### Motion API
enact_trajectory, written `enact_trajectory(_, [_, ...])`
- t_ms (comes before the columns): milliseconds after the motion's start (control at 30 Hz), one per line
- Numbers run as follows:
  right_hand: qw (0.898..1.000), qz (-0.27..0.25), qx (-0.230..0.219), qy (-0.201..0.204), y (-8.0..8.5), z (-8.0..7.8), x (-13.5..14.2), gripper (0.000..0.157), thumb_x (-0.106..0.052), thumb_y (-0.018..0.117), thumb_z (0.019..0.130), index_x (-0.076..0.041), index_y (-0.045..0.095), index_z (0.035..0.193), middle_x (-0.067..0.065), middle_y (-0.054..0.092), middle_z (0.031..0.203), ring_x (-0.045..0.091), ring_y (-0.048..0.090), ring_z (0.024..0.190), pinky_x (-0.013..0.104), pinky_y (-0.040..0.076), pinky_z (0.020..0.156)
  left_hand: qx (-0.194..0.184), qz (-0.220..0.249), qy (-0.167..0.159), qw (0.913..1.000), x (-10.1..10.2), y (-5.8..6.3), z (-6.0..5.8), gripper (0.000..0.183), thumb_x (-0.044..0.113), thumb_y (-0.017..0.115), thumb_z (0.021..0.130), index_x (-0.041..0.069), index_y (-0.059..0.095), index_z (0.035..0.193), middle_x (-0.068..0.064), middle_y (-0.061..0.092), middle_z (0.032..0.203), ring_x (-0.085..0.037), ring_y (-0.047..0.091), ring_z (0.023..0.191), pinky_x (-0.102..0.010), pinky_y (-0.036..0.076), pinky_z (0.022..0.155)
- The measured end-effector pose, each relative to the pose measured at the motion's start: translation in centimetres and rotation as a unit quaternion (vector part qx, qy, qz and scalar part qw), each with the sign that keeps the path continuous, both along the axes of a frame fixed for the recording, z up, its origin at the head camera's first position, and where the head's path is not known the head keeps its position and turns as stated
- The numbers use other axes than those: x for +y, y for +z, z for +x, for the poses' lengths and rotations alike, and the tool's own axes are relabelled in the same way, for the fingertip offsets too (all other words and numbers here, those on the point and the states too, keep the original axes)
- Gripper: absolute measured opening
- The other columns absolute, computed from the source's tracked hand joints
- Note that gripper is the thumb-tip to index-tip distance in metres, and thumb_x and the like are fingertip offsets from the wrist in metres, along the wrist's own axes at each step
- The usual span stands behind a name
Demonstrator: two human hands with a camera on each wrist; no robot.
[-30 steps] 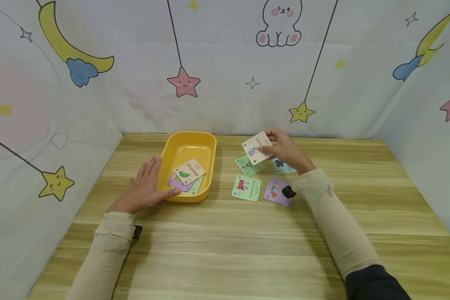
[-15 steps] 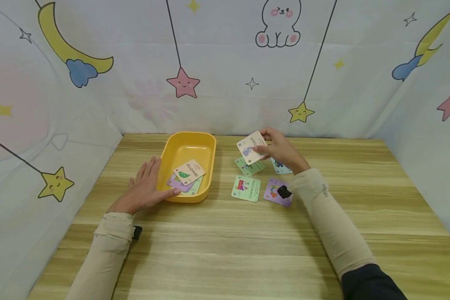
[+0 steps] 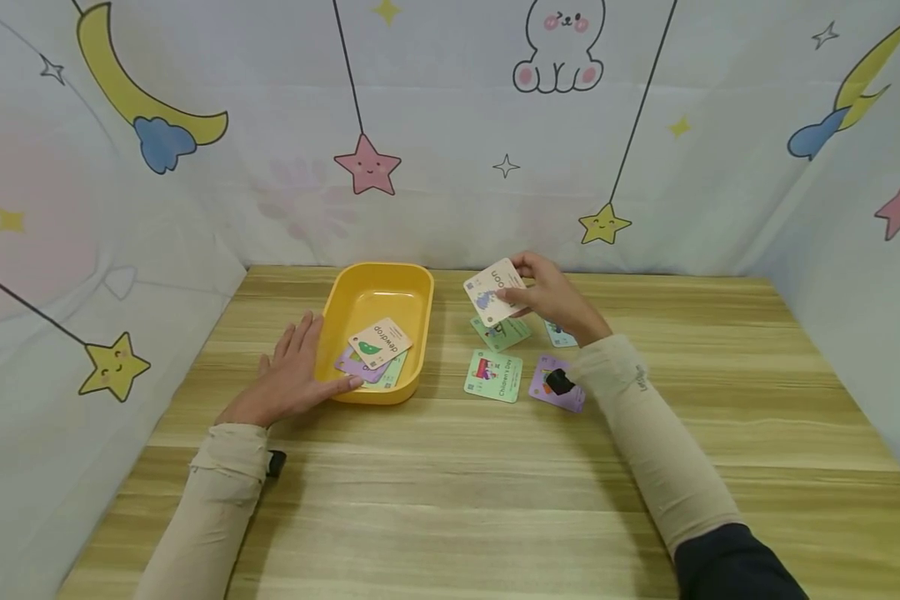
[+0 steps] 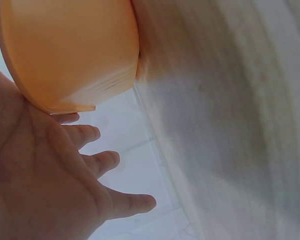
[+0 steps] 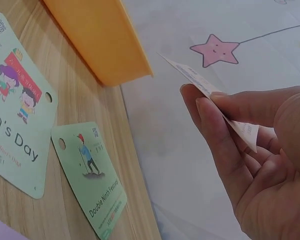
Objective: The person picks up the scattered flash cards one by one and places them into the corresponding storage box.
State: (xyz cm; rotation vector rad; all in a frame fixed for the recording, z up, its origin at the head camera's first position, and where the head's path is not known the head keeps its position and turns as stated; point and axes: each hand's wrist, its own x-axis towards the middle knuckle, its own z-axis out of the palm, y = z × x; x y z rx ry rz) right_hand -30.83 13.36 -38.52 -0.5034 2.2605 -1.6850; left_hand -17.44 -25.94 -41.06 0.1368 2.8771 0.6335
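Observation:
My right hand pinches a cream word card between thumb and fingers, raised over the table to the right of the tray. In the right wrist view the card is seen nearly edge-on. Below it lies a green "Double Ninth Festival" card, partly covered in the head view. My left hand rests against the near left side of the yellow tray, fingers spread and thumb over its front rim. Inside the tray, a cream "dewdrop" card overlaps a purple card and a green one.
A green "Children's Day" card and a purple card lie nearer me on the wooden table. A blue card sits partly under the right wrist. A printed curtain rises right behind the table.
My right hand has carried the cream card a little to the left, toward the tray. My left hand and the tray have stayed where they were.

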Motion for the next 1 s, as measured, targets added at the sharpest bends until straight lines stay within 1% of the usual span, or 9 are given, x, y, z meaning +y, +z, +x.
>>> enact_trajectory(333, [1.0, -0.01, 0.009, 0.007, 0.1, 0.0, -1.1, 0.039, -0.003, 0.069, 0.096, 0.004, 0.05, 0.13, 0.023, 0.062, 0.121, 0.028, 0.07, 0.089, 0.041, 0.062, 0.071, -0.006, 0.004, 0.0, 1.0, 0.0, -0.1, 0.0, 0.125, 0.078, 0.061, 0.082, 0.009, -0.005, 0.163, -0.019, -0.008, 0.17, -0.049, -0.004, 0.153, -0.084, 0.002, 0.107])
enact_trajectory(467, [1.0, -0.014, 0.008, 0.011, 0.2, 0.0, -1.6, 0.038, -0.002, 0.069, 0.096, 0.003, 0.05, 0.129, 0.022, 0.062, 0.12, 0.027, 0.069, 0.088, 0.049, 0.061, 0.074, -0.006, 0.004, 0.001, 1.0, 0.1, 0.0, 0.0, 0.124, 0.078, 0.06, 0.083, 0.009, -0.005, 0.163, -0.019, -0.008, 0.17, -0.049, -0.004, 0.153, -0.084, 0.002, 0.107])
enact_trajectory(533, [1.0, -0.017, 0.01, 0.014, 0.1, 0.0, -1.9, 0.038, -0.002, 0.068, 0.096, 0.003, 0.05, 0.128, 0.022, 0.062, 0.12, 0.027, 0.07, 0.088, 0.051, 0.061, 0.075, -0.007, 0.004, 0.001, 1.0, 0.1, 0.0, 0.0, 0.124, 0.078, 0.06, 0.083, 0.009, -0.005, 0.163, -0.019, -0.008, 0.17, -0.049, -0.004, 0.153, -0.084, 0.002, 0.107])
enact_trajectory(733, [0.999, -0.027, 0.017, 0.022, 0.2, 0.1, -2.7, 0.037, -0.002, 0.068, 0.096, 0.003, 0.05, 0.128, 0.021, 0.063, 0.118, 0.027, 0.07, 0.088, 0.041, 0.062, 0.068, -0.003, 0.005, 0.001, 1.0, 0.0, 0.0, 0.0, 0.124, 0.078, 0.06, 0.083, 0.009, -0.005, 0.163, -0.019, -0.008, 0.17, -0.049, -0.003, 0.153, -0.084, 0.002, 0.107])
enact_trajectory(900, [0.999, -0.033, 0.018, 0.029, 0.1, 0.2, -3.4, 0.035, -0.001, 0.068, 0.096, 0.002, 0.051, 0.126, 0.021, 0.063, 0.116, 0.028, 0.07, 0.088, 0.053, 0.06, 0.074, -0.002, 0.003, 0.0, 1.0, 0.0, 0.0, 0.0, 0.125, 0.077, 0.06, 0.083, 0.008, -0.005, 0.163, -0.019, -0.007, 0.17, -0.049, -0.003, 0.153, -0.084, 0.003, 0.107])
enact_trajectory(967, [0.999, -0.034, 0.02, 0.029, 0.1, 0.3, -3.6, 0.034, -0.002, 0.068, 0.096, 0.001, 0.051, 0.125, 0.02, 0.063, 0.115, 0.027, 0.071, 0.087, 0.055, 0.06, 0.075, -0.002, 0.003, -0.001, 1.0, 0.0, 0.0, 0.0, 0.125, 0.077, 0.061, 0.083, 0.008, -0.005, 0.163, -0.019, -0.007, 0.17, -0.049, -0.003, 0.153, -0.084, 0.003, 0.107])
enact_trajectory(1000, [0.999, -0.035, 0.022, 0.03, 0.1, 0.3, -3.8, 0.034, -0.002, 0.068, 0.096, 0.001, 0.051, 0.125, 0.02, 0.063, 0.115, 0.027, 0.071, 0.087, 0.053, 0.06, 0.074, -0.001, 0.003, -0.001, 1.0, 0.0, 0.0, 0.0, 0.125, 0.077, 0.061, 0.083, 0.008, -0.005, 0.163, -0.019, -0.007, 0.17, -0.049, -0.003, 0.153, -0.084, 0.003, 0.107])
